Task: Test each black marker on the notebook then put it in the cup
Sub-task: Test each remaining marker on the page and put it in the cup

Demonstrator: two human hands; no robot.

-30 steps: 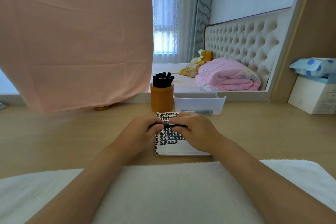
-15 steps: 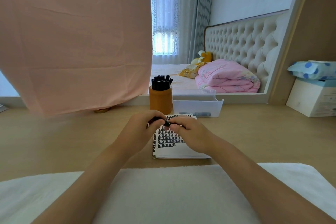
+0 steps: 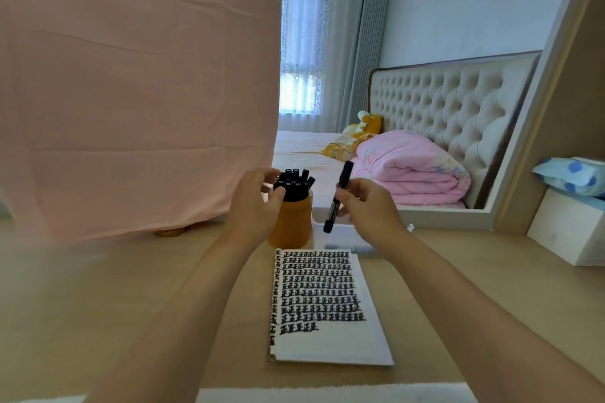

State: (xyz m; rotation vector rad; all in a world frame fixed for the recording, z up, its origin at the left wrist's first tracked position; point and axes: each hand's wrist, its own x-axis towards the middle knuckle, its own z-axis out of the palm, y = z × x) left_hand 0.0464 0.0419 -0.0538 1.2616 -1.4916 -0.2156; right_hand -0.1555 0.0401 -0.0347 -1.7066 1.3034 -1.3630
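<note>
The right hand (image 3: 366, 206) pinches one black marker (image 3: 333, 211) between thumb and fingers, tilted nearly upright in the air just right of the orange cup (image 3: 291, 222). The label on its barrel is too small to read. The left hand (image 3: 252, 203) curves around the markers (image 3: 294, 185) standing in the cup; whether it grips one cannot be told. On the desk (image 3: 98, 304) the notebook (image 3: 320, 298) lies open, its page filled with rows of thick black marks, none readable as words.

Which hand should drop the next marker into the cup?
Right. The right hand pinches the black marker, held up just beside the orange cup. The left hand hovers at the cup's rim by the stored markers and holds nothing visible.
</note>
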